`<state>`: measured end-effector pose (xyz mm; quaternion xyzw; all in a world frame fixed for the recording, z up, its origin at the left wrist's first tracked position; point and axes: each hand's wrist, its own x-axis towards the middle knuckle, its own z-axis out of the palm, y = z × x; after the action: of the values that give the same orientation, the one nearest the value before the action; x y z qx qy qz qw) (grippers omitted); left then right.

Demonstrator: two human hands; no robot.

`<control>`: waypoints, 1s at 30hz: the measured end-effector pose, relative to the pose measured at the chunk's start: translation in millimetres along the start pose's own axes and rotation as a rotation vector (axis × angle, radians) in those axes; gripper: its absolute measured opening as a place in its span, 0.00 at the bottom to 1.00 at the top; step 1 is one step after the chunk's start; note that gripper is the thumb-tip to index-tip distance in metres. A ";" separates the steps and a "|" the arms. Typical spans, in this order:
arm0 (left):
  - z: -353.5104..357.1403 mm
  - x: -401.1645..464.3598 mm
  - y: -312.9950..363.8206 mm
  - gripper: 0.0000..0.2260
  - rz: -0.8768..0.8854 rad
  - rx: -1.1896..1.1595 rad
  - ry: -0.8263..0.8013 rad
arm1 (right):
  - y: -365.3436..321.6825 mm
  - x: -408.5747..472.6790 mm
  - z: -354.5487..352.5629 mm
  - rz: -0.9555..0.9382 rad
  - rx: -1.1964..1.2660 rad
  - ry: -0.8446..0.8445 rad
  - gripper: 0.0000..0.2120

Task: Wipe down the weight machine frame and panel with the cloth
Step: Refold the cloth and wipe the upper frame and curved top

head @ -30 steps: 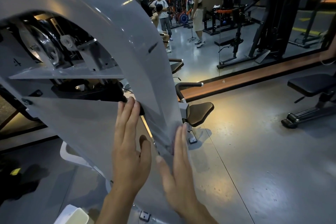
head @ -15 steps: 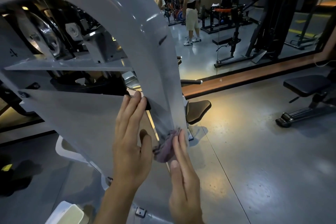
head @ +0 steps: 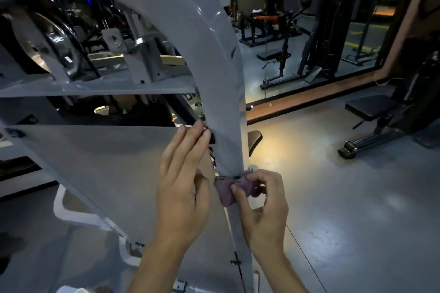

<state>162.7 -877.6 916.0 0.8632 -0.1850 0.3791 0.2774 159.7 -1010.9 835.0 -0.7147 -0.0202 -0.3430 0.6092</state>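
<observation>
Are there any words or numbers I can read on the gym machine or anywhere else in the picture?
None can be read.
Small white sticker on the metal wheel inside the grey machine frame: too small and blurred to read.
Yellow floor markings in the background: lines only, no letters.
The purple cloth in the right hand and the grey panel under the left hand show no print.

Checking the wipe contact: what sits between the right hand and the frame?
Head view: the bunched purple cloth lies between the right hand and the grey frame.
</observation>
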 end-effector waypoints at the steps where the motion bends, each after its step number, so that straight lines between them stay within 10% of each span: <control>1: -1.0 0.6 -2.1 0.31 0.012 -0.010 -0.006 | -6.1 4.0 2.4 -0.014 -0.008 0.004 0.14; 8: -5.7 2.4 -15.2 0.32 0.073 -0.077 -0.028 | -62.8 54.3 12.8 -0.255 -0.015 0.090 0.14; 16: -8.4 2.1 -25.2 0.32 0.108 -0.127 -0.070 | 10.7 -18.1 19.8 0.067 -0.061 0.079 0.27; 30: -18.4 -17.5 -47.5 0.36 0.150 -0.236 -0.227 | 14.5 -28.3 21.3 0.103 -0.163 0.059 0.17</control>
<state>166.4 -827.4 896.9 0.8457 -0.3221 0.2743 0.3252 154.5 -984.7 807.5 -0.7515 0.0625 -0.3325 0.5663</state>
